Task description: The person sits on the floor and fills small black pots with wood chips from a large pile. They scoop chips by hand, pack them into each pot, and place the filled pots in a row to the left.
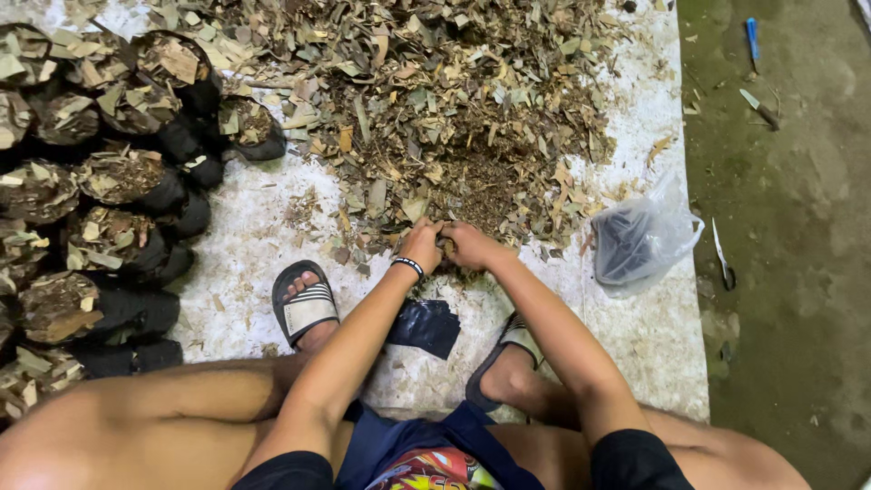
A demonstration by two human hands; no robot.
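Now, bags: your filled black bags point(109, 227) stand packed close on the left; a bump could tip them and spill.
Left hand point(422, 243): it's curled tight, touching your right hand, at the near edge of the leaf pile point(435, 100).
Right hand point(470, 245): also closed; I cannot tell what it holds.
Leaf pile: dry, brown, chopped bits that could slip out as you scoop.
Plastic bag point(642, 238): light, could blow away.
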